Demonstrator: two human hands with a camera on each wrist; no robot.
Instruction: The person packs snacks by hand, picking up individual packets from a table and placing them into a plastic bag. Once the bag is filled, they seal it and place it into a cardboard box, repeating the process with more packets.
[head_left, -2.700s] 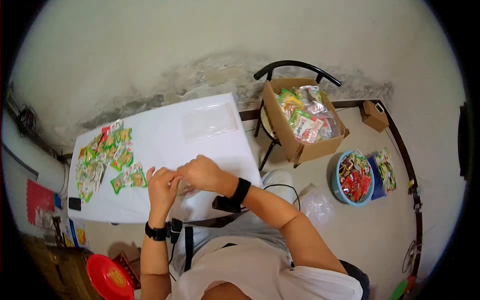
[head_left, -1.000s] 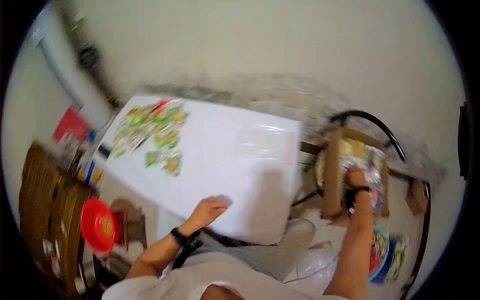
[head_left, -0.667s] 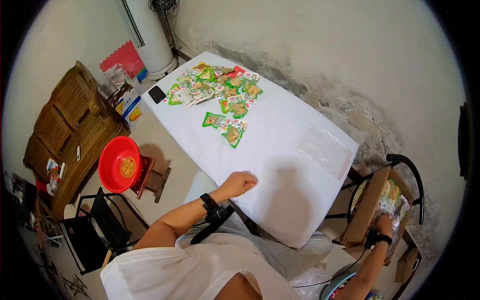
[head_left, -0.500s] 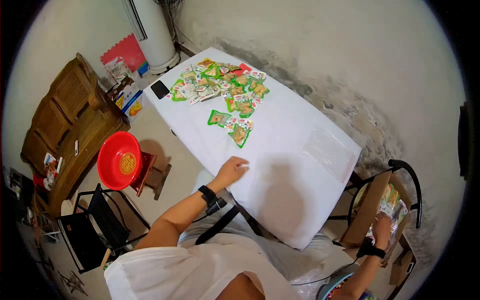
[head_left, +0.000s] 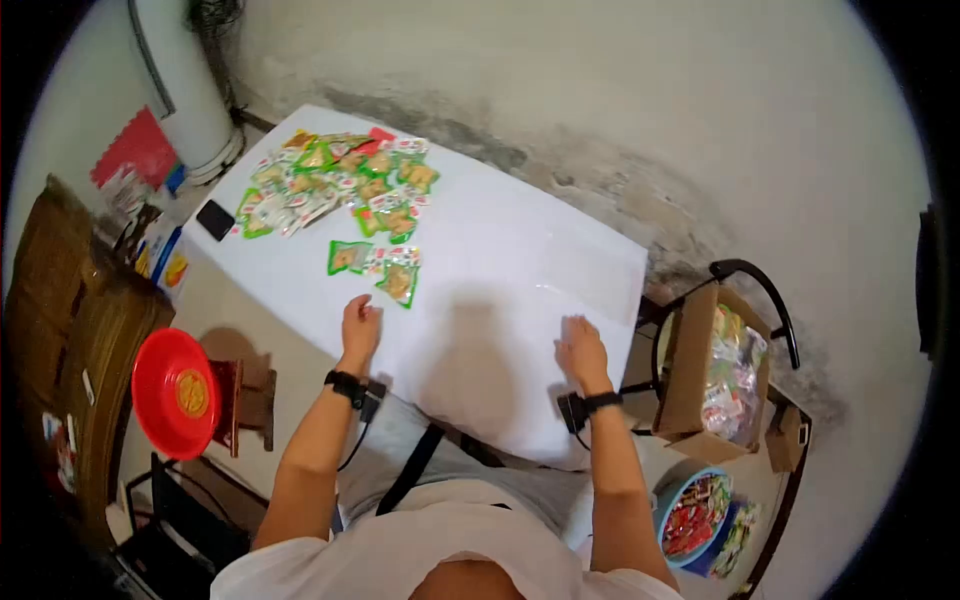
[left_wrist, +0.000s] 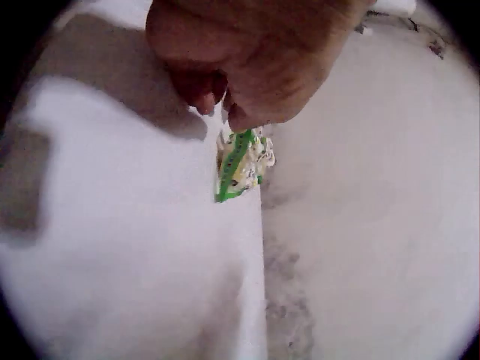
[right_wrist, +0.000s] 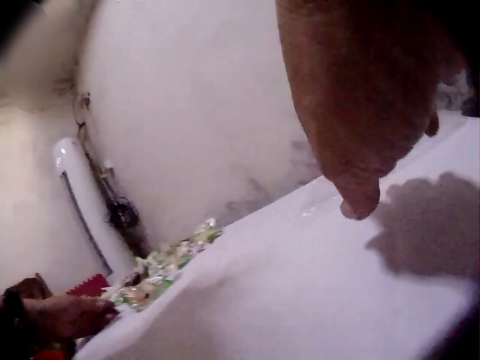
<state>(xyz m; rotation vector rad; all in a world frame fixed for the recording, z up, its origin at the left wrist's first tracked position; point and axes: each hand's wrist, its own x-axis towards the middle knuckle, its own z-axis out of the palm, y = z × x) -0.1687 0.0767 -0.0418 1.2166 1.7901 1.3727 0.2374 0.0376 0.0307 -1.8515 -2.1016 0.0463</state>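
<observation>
My left hand [head_left: 361, 332] is over the near edge of the white-covered table [head_left: 480, 230], fingers loosely curled, with nothing visible in it. Just beyond it lie green-edged snack packets [head_left: 399, 281]; in the left wrist view a packet [left_wrist: 238, 165] shows past the hand [left_wrist: 255, 60]. Over the table's right part, my right hand [head_left: 583, 352] has relaxed fingers; no object shows in it. The right wrist view shows that hand [right_wrist: 360, 105] above the white cloth, its shadow beside it. A clear plastic sleeve [head_left: 590, 270] lies flat beyond it.
Many packets [head_left: 310, 185] and a phone [head_left: 215, 220] are on the table's far left. An open carton of packets [head_left: 688, 375] rests on a chair at right, above a blue basin [head_left: 661, 520]. A red basin [head_left: 160, 400] stands at left.
My right hand has come out of the carton and moved left over the table. The left hand has stayed near the table's near edge, now closer to the packets. The head view has turned.
</observation>
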